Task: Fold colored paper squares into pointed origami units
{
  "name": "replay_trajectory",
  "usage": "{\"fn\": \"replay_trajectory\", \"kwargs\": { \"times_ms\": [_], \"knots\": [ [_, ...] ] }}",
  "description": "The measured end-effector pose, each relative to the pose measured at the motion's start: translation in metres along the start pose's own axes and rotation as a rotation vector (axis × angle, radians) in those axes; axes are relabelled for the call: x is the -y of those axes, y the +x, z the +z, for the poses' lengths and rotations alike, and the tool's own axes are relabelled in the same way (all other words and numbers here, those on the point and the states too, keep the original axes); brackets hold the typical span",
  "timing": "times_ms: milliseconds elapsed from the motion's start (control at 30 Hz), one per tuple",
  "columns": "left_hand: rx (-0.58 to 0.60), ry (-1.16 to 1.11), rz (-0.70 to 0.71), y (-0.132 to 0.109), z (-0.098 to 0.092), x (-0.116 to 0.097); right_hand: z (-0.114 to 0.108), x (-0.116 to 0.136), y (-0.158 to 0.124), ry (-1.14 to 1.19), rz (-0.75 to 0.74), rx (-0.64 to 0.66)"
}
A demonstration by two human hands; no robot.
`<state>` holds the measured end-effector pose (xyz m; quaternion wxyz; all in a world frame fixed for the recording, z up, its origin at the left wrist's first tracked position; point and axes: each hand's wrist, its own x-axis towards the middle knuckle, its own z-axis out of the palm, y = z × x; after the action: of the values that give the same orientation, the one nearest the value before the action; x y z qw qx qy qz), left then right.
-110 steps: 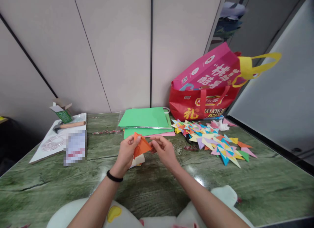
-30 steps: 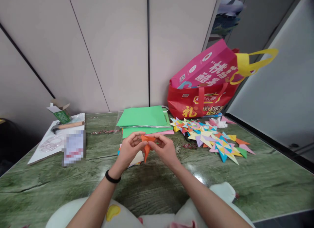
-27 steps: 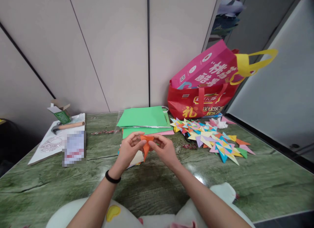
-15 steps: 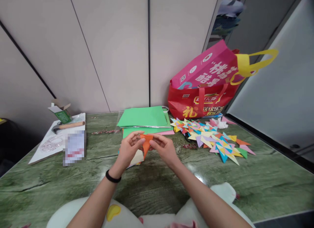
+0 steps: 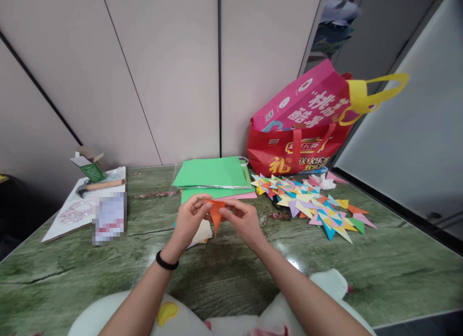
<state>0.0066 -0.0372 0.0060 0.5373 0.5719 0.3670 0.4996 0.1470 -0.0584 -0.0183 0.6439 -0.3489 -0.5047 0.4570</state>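
Both hands meet above the middle of the green marbled table (image 5: 54,273), pinching a small folded piece of orange paper (image 5: 216,214). My left hand (image 5: 188,224), with a black band on its wrist, grips the paper's left side. My right hand (image 5: 244,220) pinches its right side with fingers pressed together. The paper's point hangs down between them. Under my left hand lies a small pile of folded paper pieces (image 5: 202,232), pale on top.
A stack of green and pink paper sheets (image 5: 213,176) lies behind my hands. Several folded coloured paper stars (image 5: 311,205) spread to the right. A red and pink shopping bag (image 5: 307,128) stands at the wall. At the left lie a white board (image 5: 68,215), a hammer (image 5: 99,185) and a small box (image 5: 90,166).
The orange paper has gone from a broad open triangle to a narrower fold with its point hanging down. Both hands have stayed in place, only the fingers shifting.
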Motion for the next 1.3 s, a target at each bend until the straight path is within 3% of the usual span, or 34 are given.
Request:
{"fn": "replay_trajectory", "kwargs": {
  "times_ms": [167,467,667,833,1033,1300],
  "knots": [
    [0.001,0.0,-0.001,0.0,0.001,-0.001,0.001,0.002,0.0,0.061,0.094,-0.007],
    [-0.003,0.057,0.006,0.0,0.001,-0.002,-0.005,-0.006,0.002,0.015,0.074,0.021],
    [-0.059,0.083,-0.004,0.0,-0.001,0.0,-0.004,-0.003,0.002,0.039,0.149,0.137],
    [-0.066,0.055,-0.017,0.002,-0.001,0.002,-0.005,-0.011,0.002,0.063,0.149,0.058],
    [-0.004,0.13,-0.057,0.0,0.001,0.002,-0.005,-0.014,0.002,-0.029,0.158,0.064],
    [-0.021,0.103,-0.041,-0.001,0.0,0.004,-0.004,-0.015,0.001,-0.045,0.176,0.042]
  ]
}}
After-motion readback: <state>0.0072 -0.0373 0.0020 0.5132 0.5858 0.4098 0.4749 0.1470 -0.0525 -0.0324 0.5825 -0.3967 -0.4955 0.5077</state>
